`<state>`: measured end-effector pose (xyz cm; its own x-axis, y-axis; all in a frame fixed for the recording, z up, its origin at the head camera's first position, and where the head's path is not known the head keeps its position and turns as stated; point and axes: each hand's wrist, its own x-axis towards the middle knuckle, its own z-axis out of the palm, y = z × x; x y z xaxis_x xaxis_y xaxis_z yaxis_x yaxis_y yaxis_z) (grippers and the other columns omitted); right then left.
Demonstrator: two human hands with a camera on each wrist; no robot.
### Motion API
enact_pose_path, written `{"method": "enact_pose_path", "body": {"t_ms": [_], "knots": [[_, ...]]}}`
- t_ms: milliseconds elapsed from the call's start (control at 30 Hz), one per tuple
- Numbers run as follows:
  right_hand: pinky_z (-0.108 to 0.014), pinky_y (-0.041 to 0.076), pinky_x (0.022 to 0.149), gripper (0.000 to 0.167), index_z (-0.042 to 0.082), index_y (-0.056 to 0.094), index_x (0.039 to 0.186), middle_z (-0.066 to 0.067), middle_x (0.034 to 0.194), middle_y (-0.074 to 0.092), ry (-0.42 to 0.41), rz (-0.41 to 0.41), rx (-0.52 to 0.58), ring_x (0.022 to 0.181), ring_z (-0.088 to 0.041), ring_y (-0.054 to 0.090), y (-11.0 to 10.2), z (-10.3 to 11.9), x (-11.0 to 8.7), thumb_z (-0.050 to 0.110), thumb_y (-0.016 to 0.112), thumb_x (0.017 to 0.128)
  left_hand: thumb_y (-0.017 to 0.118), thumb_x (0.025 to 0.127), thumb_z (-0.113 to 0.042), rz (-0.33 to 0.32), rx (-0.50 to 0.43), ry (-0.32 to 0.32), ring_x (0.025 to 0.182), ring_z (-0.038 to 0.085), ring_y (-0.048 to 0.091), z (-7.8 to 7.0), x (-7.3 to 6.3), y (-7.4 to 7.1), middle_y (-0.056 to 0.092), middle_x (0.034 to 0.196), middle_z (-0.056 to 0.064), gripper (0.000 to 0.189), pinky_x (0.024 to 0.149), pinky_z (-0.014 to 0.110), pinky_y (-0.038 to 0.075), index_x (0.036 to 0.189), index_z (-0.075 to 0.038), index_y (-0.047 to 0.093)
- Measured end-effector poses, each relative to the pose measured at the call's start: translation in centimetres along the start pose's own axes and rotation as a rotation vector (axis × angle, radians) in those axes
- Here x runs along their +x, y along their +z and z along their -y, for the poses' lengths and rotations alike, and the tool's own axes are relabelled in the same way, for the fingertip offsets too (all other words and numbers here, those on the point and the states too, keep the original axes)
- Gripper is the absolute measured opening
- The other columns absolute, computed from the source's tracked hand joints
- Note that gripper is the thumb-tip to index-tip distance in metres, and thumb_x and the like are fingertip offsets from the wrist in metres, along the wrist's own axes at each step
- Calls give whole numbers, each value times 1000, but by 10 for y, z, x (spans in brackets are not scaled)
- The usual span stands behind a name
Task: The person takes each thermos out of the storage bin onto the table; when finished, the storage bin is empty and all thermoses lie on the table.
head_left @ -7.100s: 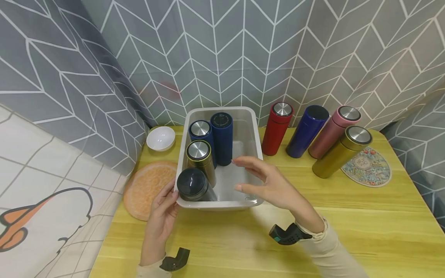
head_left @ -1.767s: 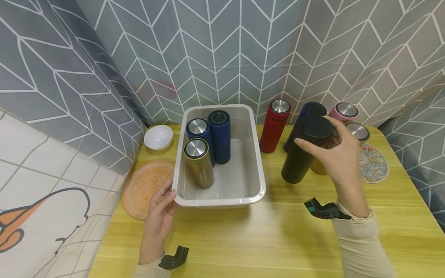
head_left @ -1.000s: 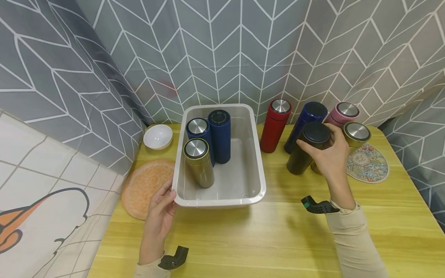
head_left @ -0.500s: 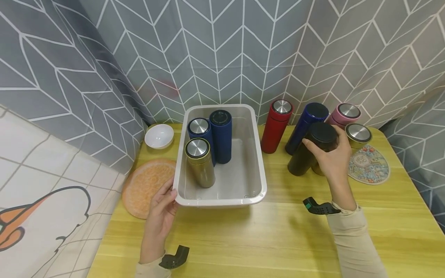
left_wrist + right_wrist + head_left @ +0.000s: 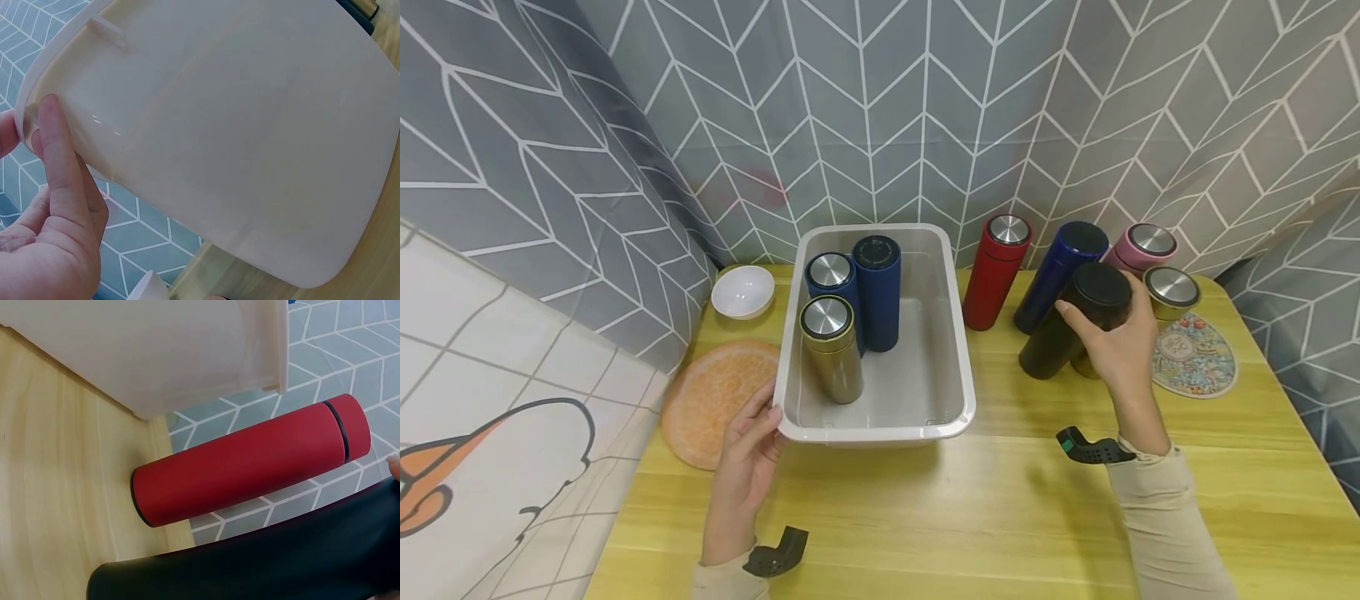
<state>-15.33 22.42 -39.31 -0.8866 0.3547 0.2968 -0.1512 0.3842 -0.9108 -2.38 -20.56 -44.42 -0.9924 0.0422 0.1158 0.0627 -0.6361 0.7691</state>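
At the front left corner of a white plastic tub [image 5: 880, 434], my left hand [image 5: 747, 454] holds the rim, thumb over the edge and fingers under it. The left wrist view has these fingers [image 5: 62, 162] against the tub's outer wall. Inside the tub, two blue thermos bottles [image 5: 880, 304] and a gold one [image 5: 837, 367] stand along the left side. My right hand [image 5: 1122, 350] grips a black thermos [image 5: 1101, 285] around its top, with its base at the table. The right wrist view shows the black thermos [image 5: 250, 565] beside a red one [image 5: 250, 462].
Behind the black thermos stand red [image 5: 996, 275], dark blue [image 5: 1060, 271] and pink [image 5: 1138, 250] bottles; a gold one [image 5: 1172, 287] is partly hidden. A patterned mat [image 5: 1197, 358] lies far right. A white bowl [image 5: 742, 292] and an orange-slice mat [image 5: 715, 408] sit left of the tub.
Seven seconds ago a black-lidded bottle stood in the tub's front left corner; it is gone from there. My right hand moved from over the tub to the right, now holding the black thermos.
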Motion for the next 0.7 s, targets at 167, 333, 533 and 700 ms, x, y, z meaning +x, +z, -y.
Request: {"method": "enact_pose_path", "body": {"t_ms": [167,333,533,700], "knots": [[-7,45,88,73,14,52,140,20,118,53,29,12,-77,105,4,54,-1,3,1,9,85,76,35,101,9,5,5,8,102,7,70,0,0,-1,68,125,1,46,82,15,59,136,-10,60],[-12,45,102,86,15,39,150,9,133,53,44,38,-60,118,0,52,-3,7,0,7,83,77,35,101,9,2,11,10,102,7,70,0,0,0,69,124,1,46,82,15,59,136,-10,60],[-25,31,125,90,14,33,153,-10,151,49,9,5,-11,142,-14,44,-5,19,-1,8,82,77,36,101,9,-7,8,9,100,7,70,-1,0,0,70,121,1,46,81,15,60,135,-10,61],[-25,29,126,86,15,38,152,-11,153,48,-35,-22,-62,144,-18,44,-8,33,-5,11,83,78,36,101,10,-4,8,9,101,7,69,0,0,0,70,122,1,46,80,14,59,135,-9,61]]}}
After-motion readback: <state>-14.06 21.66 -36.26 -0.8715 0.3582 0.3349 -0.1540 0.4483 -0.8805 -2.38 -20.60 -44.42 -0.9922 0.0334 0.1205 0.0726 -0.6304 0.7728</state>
